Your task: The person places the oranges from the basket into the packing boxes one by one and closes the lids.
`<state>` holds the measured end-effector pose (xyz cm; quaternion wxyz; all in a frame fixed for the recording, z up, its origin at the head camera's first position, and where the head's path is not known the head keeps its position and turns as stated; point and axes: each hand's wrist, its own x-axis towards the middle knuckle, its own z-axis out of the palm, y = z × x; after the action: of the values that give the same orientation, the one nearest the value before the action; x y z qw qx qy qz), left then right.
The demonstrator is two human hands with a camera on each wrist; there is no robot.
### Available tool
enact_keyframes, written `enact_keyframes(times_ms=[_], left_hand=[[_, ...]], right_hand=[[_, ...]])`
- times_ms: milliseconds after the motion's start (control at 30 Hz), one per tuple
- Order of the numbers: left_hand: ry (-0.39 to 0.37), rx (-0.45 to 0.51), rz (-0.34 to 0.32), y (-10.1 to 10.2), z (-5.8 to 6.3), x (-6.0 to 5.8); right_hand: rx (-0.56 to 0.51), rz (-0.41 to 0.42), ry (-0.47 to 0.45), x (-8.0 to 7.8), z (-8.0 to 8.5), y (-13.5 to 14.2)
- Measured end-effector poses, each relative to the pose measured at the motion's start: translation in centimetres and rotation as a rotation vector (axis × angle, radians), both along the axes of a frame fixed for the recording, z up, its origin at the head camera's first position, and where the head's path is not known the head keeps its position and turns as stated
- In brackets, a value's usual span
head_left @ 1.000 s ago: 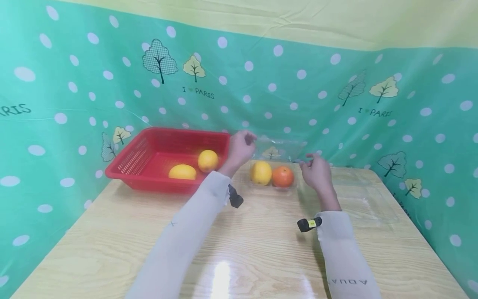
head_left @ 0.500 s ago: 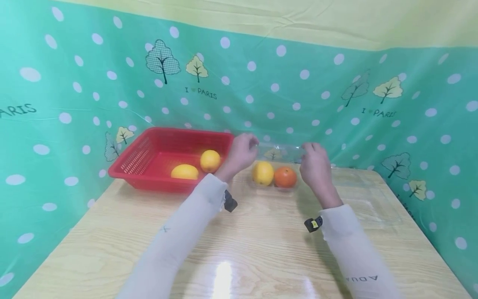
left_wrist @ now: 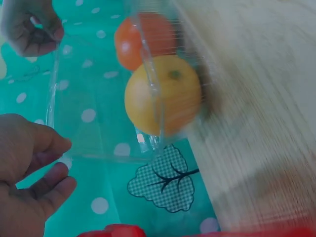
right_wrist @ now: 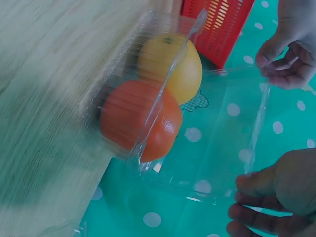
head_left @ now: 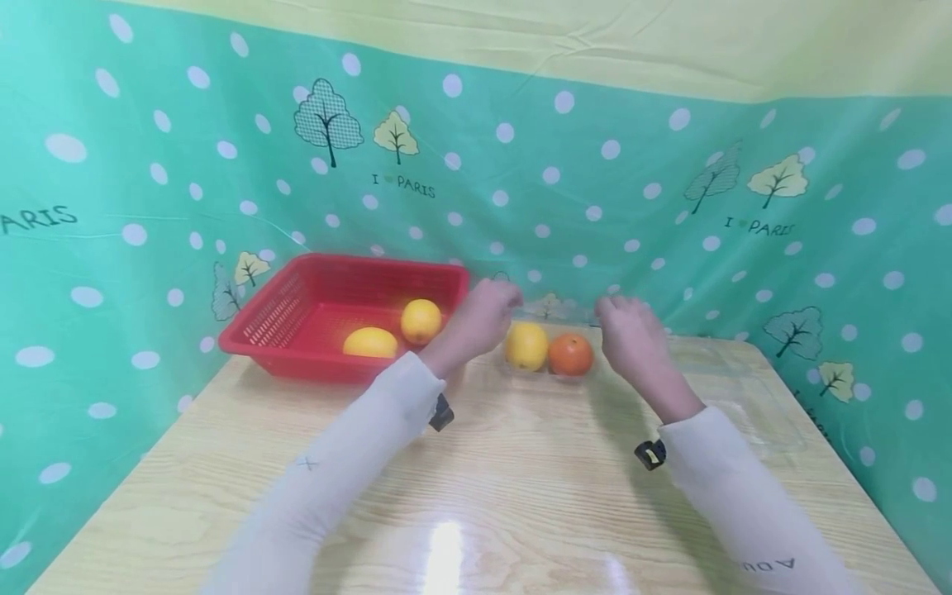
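A clear plastic clamshell box (right_wrist: 113, 103) holds a yellow orange-like fruit (head_left: 527, 346) and an orange fruit (head_left: 570, 355) side by side. Its lid (left_wrist: 94, 103) stands open behind the fruit. At one far corner of this lid my left hand (head_left: 487, 310) has thumb and fingers on either side of the edge. My right hand (head_left: 632, 335) pinches the other far corner, as the left wrist view shows. In the head view both fingertips are partly turned away, and the thin lid is hard to see.
To the left a red plastic basket (head_left: 278, 359) holds two yellow fruits, one round (head_left: 421, 321) and one oval (head_left: 369, 342). Another clear plastic box or lid (head_left: 744, 405) lies at the table's right side. A polka-dot curtain (head_left: 550, 223) hangs behind the table (head_left: 513, 471).
My right hand has closed from a spread pose onto the lid's corner. Both hands have since come down and slightly nearer, and the upright lid has tilted lower.
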<state>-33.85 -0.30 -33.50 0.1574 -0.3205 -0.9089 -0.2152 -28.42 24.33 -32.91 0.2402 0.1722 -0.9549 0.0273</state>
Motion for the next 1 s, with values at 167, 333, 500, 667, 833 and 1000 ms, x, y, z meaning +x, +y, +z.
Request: enact_keyframes(times_ms=[167, 333, 500, 667, 833, 1000], left_hand=[[0.007, -0.120, -0.040, -0.2, -0.2, 0.8], [-0.030, -0.154, -0.093, -0.7, -1.1, 1.4], [-0.188, -0.038, -0.134, -1.1, -2.0, 2.2], [-0.106, -0.100, -0.165, -1.1, -2.8, 2.7], [0.020, -0.199, -0.195, -0.8, -3.4, 2.9], [-0.003, -0.241, -0.180, -0.7, -3.9, 3.0]], right_hand=[[0.035, 0.065, -0.026, 0.6, -0.3, 0.5], [0.057, 0.138, -0.026, 1.0, -1.2, 1.0], [0.106, 0.231, 0.054, 1.3, -2.9, 1.5], [0.157, 0.239, 0.058, 1.5, -4.4, 1.5], [0.201, 0.211, 0.035, 2.1, -5.4, 1.4], [0.178, 0.232, 0.016, 2.6, -6.2, 1.4]])
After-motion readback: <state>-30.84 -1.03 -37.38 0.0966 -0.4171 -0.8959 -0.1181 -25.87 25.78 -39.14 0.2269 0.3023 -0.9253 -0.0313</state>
